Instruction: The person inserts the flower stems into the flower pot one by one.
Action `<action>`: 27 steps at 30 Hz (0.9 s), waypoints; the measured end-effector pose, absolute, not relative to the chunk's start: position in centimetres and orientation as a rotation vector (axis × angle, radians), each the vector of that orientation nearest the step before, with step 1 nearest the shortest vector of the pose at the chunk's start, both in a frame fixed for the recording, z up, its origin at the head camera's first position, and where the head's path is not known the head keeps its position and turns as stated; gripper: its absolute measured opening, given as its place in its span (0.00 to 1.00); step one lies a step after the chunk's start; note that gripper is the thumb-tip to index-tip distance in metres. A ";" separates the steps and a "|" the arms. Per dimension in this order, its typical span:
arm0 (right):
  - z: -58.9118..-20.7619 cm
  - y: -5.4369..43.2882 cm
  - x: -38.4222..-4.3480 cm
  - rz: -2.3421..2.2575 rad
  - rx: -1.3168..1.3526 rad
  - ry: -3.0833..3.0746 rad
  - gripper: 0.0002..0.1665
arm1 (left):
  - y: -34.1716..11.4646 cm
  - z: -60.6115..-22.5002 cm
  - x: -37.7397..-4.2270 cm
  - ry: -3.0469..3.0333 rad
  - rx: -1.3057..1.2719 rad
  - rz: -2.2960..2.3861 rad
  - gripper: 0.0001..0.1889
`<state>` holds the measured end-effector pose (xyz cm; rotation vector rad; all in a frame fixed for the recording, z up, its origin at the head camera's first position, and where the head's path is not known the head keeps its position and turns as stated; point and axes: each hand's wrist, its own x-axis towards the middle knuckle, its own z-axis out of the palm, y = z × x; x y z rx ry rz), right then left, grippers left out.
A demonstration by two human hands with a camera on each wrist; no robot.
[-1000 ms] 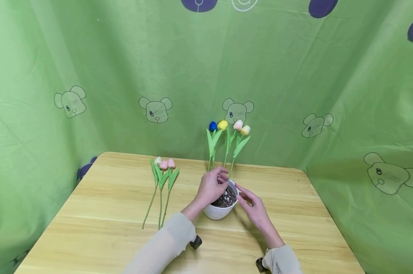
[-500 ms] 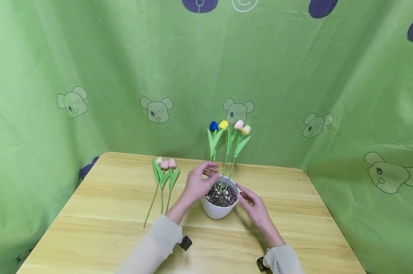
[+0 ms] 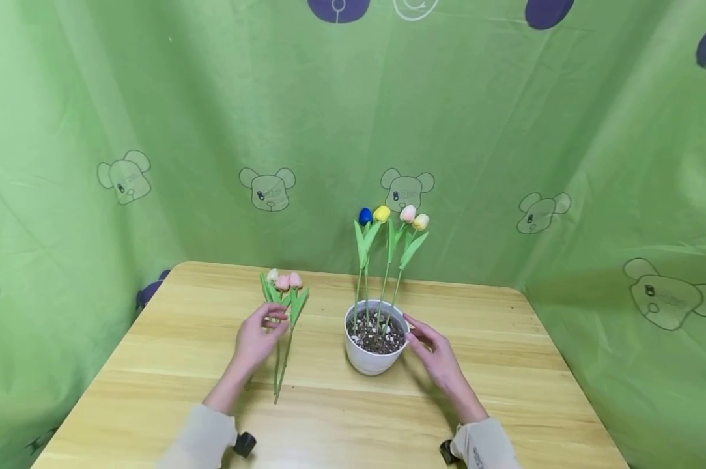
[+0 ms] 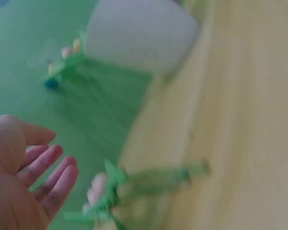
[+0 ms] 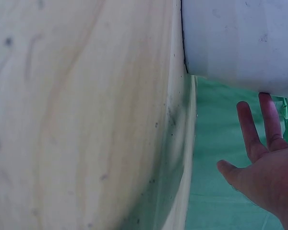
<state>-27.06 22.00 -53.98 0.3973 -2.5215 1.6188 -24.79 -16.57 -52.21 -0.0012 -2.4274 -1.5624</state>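
Observation:
My left hand (image 3: 260,335) hovers over three artificial tulips lying on the table, its fingers loosely bent and holding nothing. Two of these are pink tulips (image 3: 295,280) and one is a white tulip (image 3: 273,277); the hand partly covers their stems. A white pot (image 3: 372,361) of dark soil stands to the right. Upright in it are a blue tulip (image 3: 365,216), a yellow tulip (image 3: 381,213), a pink tulip (image 3: 408,213) and a pale yellow tulip (image 3: 421,222). My right hand (image 3: 437,358) rests its fingertips on the pot's right side, fingers fairly straight in the right wrist view.
Everything stands on a light wooden table (image 3: 505,391) with rounded back corners. Green curtains (image 3: 329,117) printed with bear heads hang behind it and at both sides. A dark wrist camera (image 3: 245,444) sits at the left sleeve.
My left hand has left the tulip stems in the pot and moved left to the tulips lying on the table. My right hand has stayed at the pot.

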 end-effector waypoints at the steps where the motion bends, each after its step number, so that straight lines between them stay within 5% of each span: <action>1: -54.0 22.0 -27.1 1.617 0.398 -2.522 0.27 | -17.3 -52.7 -24.6 -2.451 0.029 -1.545 0.17; 12: -54.3 22.0 -27.3 1.631 0.409 -2.503 0.27 | -21.5 -55.9 -23.5 -2.586 0.205 -1.480 0.24; 27: -53.9 21.8 -27.1 1.638 0.425 -2.469 0.26 | -20.7 -56.5 -24.5 -2.561 0.205 -1.576 0.31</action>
